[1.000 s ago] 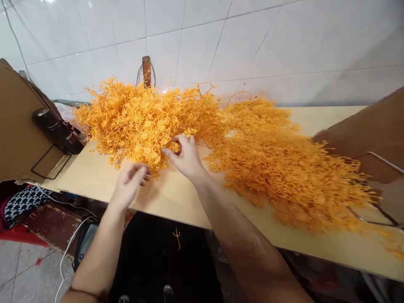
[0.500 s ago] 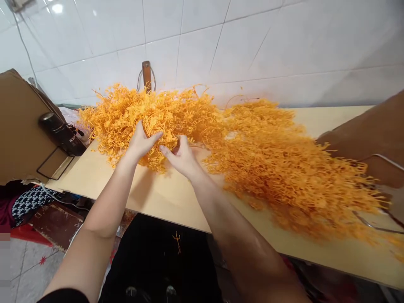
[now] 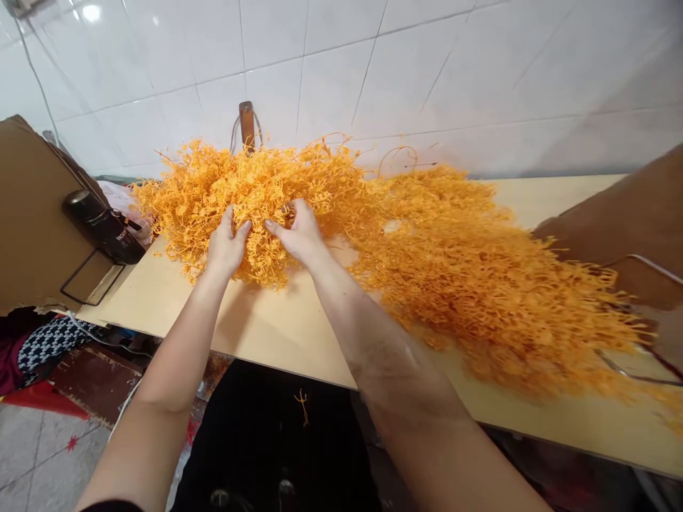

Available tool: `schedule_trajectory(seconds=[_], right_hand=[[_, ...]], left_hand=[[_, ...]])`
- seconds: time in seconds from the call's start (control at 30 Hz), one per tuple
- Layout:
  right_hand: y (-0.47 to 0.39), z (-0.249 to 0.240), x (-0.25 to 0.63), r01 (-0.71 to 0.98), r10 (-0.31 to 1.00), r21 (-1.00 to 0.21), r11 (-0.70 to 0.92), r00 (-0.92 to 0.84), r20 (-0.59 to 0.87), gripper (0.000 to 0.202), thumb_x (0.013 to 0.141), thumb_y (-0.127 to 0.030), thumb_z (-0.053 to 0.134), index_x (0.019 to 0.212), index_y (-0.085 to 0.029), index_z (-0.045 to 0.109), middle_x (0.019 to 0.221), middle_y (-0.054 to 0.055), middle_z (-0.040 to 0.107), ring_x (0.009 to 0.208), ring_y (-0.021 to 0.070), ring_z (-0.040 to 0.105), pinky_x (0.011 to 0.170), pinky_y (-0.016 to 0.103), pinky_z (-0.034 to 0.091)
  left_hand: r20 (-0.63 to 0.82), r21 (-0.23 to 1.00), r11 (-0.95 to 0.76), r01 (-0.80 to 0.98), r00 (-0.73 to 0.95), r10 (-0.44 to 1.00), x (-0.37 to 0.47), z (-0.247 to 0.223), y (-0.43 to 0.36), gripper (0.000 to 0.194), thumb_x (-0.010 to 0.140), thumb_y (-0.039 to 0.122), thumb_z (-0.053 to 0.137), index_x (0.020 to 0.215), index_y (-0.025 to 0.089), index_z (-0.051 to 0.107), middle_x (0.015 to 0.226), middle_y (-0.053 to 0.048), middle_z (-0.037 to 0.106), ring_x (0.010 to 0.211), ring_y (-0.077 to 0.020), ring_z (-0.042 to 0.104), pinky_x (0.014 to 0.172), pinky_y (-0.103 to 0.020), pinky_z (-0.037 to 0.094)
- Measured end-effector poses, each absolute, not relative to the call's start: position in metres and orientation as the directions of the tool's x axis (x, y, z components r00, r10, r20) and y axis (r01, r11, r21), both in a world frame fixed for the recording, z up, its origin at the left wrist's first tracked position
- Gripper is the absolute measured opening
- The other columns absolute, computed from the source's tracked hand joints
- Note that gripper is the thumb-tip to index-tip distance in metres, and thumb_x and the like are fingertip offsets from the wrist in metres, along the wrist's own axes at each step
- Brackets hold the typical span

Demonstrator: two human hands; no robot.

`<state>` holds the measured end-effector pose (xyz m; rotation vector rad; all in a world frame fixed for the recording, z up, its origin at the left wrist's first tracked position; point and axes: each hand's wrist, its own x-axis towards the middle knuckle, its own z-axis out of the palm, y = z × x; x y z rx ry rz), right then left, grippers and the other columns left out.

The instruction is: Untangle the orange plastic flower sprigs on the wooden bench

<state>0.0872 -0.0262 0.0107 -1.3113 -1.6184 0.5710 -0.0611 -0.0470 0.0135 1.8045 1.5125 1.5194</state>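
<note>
A large heap of orange, branching plant-like strands (image 3: 186,206) lies on the pale wooden table (image 3: 277,334). My left hand (image 3: 227,242) is at its front side, fingers wrapped into the strands with the thumb toward the right. Just to the right, my right hand (image 3: 299,231) has its fingers curled into the same heap, its thumb pointing left. Both hands hold part of the strands between them, and some fingertips are hidden. A second, wider orange heap (image 3: 469,284) spreads over the right side of the table.
Cardboard (image 3: 32,213) and a black bottle (image 3: 104,227) stand at the left. A brown object (image 3: 629,227) and a metal rod (image 3: 656,269) are at the right. A tiled wall (image 3: 331,78) runs behind, with a brown strap (image 3: 246,128) near it.
My left hand has moved slightly left, and my right hand has moved up and a little left. Their fingers are now closed around strands at the front of the left heap.
</note>
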Motion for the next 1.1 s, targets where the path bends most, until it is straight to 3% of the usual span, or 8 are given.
schedule_trajectory(seconds=[0.13,0.23,0.47,0.77,0.93,1.1], right_hand=[[-0.034,0.016,0.091,0.638,0.944,-0.739,0.215,0.059,0.325,0.049,0.064,-0.037,0.066,0.101,-0.012,0.046,0.105,0.014,0.053,0.101,0.025,0.052,0.088,0.039,0.043],[-0.033,0.016,0.092,0.707,0.962,-0.694,0.132,0.079,0.263,0.051,0.063,-0.035,0.065,0.104,-0.011,0.045,0.105,0.016,0.054,0.099,0.0274,0.054,0.084,0.04,0.045],[-0.025,0.018,0.105,0.776,0.956,-0.629,0.04,0.153,0.25,0.038,0.075,-0.019,0.053,0.111,-0.011,0.044,0.106,0.017,0.058,0.098,0.028,0.058,0.082,0.041,0.046],[-0.027,0.024,0.109,0.783,0.947,-0.621,0.039,0.168,0.272,0.044,0.071,-0.014,0.054,0.115,-0.011,0.046,0.106,0.017,0.058,0.094,0.0261,0.059,0.082,0.04,0.045],[-0.04,0.014,0.134,0.654,0.965,-0.734,0.184,0.022,0.262,0.021,0.07,-0.018,0.055,0.09,-0.017,0.053,0.073,0.002,0.056,0.07,0.0176,0.057,0.072,0.033,0.046],[-0.049,0.001,0.155,0.274,0.995,-0.959,0.072,0.053,0.089,0.014,0.065,-0.011,0.053,0.074,-0.019,0.045,0.061,-0.005,0.044,0.048,0.0082,0.045,0.051,0.025,0.046]], left_hand=[[0.453,0.796,-0.274,0.54,-0.231,0.861,-0.055,0.009,-0.053,0.057,0.07,0.041,0.065,0.119,0.017,0.051,0.121,-0.012,0.057,0.118,-0.026,0.05,0.104,-0.042,0.035],[0.473,0.772,-0.266,0.577,-0.241,0.847,-0.044,0.009,-0.061,0.061,0.061,0.034,0.072,0.116,0.016,0.051,0.12,-0.013,0.056,0.117,-0.0278,0.049,0.103,-0.044,0.035],[0.546,0.712,-0.418,0.564,-0.069,0.835,-0.035,0.02,-0.089,0.033,0.07,0.013,0.053,0.103,0.015,0.057,0.108,-0.007,0.062,0.106,-0.0192,0.056,0.098,-0.036,0.041],[0.535,0.791,-0.398,0.465,-0.211,0.818,-0.068,0.023,-0.102,0.026,0.069,0.018,0.056,0.096,0.016,0.056,0.094,-0.004,0.063,0.086,-0.0136,0.059,0.081,-0.027,0.047],[0.48,0.868,-0.329,0.371,-0.458,0.748,-0.113,0.039,-0.078,0.026,0.065,0.016,0.059,0.091,0.016,0.054,0.082,-0.001,0.058,0.069,-0.0097,0.056,0.066,-0.022,0.048],[0.351,0.931,-0.209,0.3,-0.571,0.743,-0.141,0.05,-0.064,0.032,0.067,0.015,0.056,0.099,0.016,0.053,0.081,0.001,0.053,0.056,-0.0048,0.048,0.055,-0.02,0.047]])
